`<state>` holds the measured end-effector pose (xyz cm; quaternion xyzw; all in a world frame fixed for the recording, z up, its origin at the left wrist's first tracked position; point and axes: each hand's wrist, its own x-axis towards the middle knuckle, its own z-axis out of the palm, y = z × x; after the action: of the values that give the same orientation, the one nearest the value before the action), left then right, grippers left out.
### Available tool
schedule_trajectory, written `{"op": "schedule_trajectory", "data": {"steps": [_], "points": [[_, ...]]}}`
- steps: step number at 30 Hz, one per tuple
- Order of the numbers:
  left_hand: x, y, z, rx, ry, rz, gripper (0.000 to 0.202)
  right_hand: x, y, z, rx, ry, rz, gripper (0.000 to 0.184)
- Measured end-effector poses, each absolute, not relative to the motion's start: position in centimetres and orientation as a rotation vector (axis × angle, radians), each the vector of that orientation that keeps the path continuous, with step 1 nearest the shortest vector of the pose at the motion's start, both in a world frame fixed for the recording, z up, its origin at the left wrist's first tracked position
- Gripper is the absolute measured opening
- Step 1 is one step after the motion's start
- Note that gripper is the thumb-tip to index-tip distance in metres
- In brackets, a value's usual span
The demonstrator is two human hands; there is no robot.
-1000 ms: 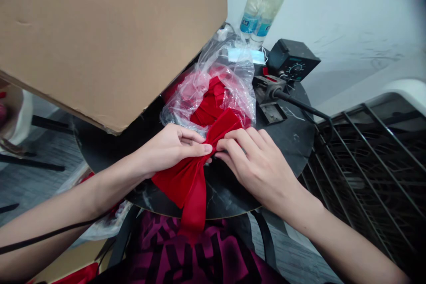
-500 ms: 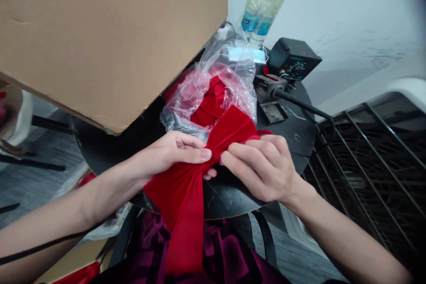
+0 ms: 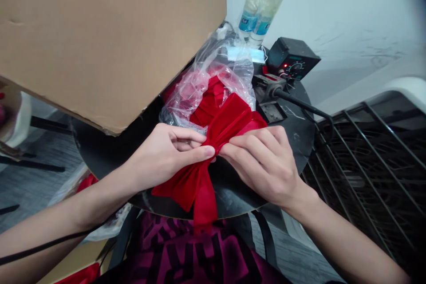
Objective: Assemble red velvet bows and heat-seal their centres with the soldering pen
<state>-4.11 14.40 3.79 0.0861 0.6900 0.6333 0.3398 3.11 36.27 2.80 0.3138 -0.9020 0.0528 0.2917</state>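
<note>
A red velvet bow (image 3: 229, 117) is gathered at its middle between my two hands, above the near side of a round black table (image 3: 239, 199). My left hand (image 3: 176, 148) pinches the gathered middle with thumb and fingers. Right against it, the fingertips of my right hand (image 3: 262, 159) are closed on the cloth at the knot. One loop fans out toward the back, another spreads below my left hand, and a tail hangs down over the table edge. Just behind the bow lies a clear plastic bag (image 3: 186, 93) with more red cloth in it.
A large cardboard box (image 3: 109, 40) takes up the back left. Two bottles (image 3: 254, 9), a blue face mask (image 3: 246, 54), a black control box with a dial (image 3: 293, 60) and a soldering iron holder (image 3: 269, 86) stand at the back right. A black wire rack (image 3: 362, 164) is at the right.
The cloth has been drawn tighter at the middle and both loops look fuller. The hanging tail has risen and shortened. A red light now shows on the control box.
</note>
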Motion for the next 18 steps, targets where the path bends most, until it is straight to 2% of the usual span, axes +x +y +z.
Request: {"op": "schedule_trajectory", "data": {"steps": [5, 12, 15, 18], "points": [[-4.2, 14.1, 4.1, 0.301, 1.873, 1.604, 0.016, 3.4, 36.7, 2.9, 0.847, -2.364, 0.094, 0.01], [-5.2, 13.4, 4.6, 0.387, 1.818, 1.519, 0.011, 3.9, 38.9, 3.0, 0.763, -2.341, 0.295, 0.026], [-5.8, 13.2, 4.9, 0.423, 1.822, 1.473, 0.008, 4.2, 39.2, 2.9, 0.822, -2.331, 0.473, 0.022], [-6.3, 13.1, 5.1, 0.468, 1.788, 1.46, 0.003, 4.6, 39.2, 3.2, 0.895, -2.282, 0.342, 0.016]]}}
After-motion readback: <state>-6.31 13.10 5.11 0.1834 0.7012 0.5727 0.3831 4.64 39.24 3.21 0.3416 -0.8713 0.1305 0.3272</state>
